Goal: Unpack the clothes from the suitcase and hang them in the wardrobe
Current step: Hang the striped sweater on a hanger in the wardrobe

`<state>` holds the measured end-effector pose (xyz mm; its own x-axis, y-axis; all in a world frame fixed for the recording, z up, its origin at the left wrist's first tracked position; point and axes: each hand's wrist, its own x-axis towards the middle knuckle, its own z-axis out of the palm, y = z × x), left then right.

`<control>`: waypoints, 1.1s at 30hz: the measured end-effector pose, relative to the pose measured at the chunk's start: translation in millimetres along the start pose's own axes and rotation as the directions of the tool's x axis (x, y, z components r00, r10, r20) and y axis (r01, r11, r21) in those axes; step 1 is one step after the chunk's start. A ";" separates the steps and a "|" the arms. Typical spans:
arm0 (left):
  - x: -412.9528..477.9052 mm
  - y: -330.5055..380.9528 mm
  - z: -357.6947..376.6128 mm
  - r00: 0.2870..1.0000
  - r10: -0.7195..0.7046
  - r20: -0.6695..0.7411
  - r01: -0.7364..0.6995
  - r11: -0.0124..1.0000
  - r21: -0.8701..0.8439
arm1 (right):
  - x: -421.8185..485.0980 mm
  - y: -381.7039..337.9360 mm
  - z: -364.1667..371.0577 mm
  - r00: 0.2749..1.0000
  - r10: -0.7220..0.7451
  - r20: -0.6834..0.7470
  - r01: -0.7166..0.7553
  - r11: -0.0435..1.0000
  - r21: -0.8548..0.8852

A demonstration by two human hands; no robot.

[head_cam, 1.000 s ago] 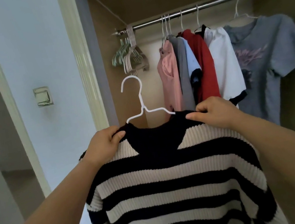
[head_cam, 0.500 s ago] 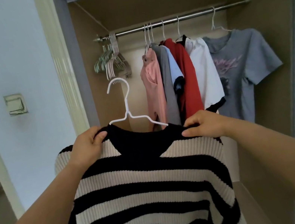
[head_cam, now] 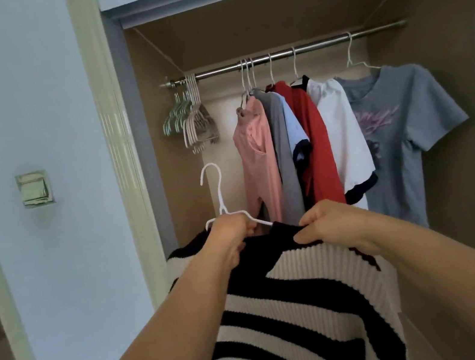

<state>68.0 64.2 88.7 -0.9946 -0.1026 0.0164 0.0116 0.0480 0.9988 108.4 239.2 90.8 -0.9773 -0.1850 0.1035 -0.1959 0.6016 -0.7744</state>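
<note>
Fingers [head_cam: 249, 226] of left hand [head_cam: 231, 233] curl round white hanger [head_cam: 218, 189] while right hand [head_cam: 329, 222] pinches striped sweater [head_cam: 300, 311] at its shoulder.

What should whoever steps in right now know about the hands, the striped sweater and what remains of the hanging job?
Left hand: grip on the white hanger at the base of its hook.
Right hand: pinches the striped sweater at the shoulder.
The sweater is on the hanger, held below the rail, not yet hooked.
Done: six garments hang there, the grey T-shirt rightmost.
Left: hook the hanger on the rail. The suitcase is out of view, so what remains is unknown.
</note>
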 end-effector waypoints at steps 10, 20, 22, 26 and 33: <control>59.7 39.9 40.8 1.000 -0.022 -0.008 0.021 0.994 -0.111 | 16.3 -28.7 10.9 0.986 0.088 0.142 -0.157 0.780 0.606; 140.2 85.2 52.5 0.900 0.415 -0.135 -0.189 0.651 0.735 | 106.0 -35.0 -6.3 1.000 -0.024 0.010 0.008 0.669 0.743; 151.7 100.9 51.3 0.836 0.543 -0.080 -0.270 0.534 0.801 | 124.1 -41.6 -13.4 0.999 -0.038 -0.019 0.040 0.666 0.745; 167.3 130.6 46.1 0.722 0.692 -0.008 -0.335 0.359 0.871 | 159.8 -56.6 -31.8 0.992 -0.107 -0.067 0.124 0.724 0.679; 222.7 162.0 21.4 0.579 0.793 0.190 0.003 -0.236 0.972 | 235.2 -84.9 -65.6 0.975 -0.121 -0.185 0.219 0.637 0.739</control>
<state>-153.9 70.4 253.1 -0.5862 0.1676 0.7926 -0.1065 0.9539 -0.2805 -110.1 195.6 221.8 -0.9445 -0.1093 0.3098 -0.2788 -0.2321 -0.9319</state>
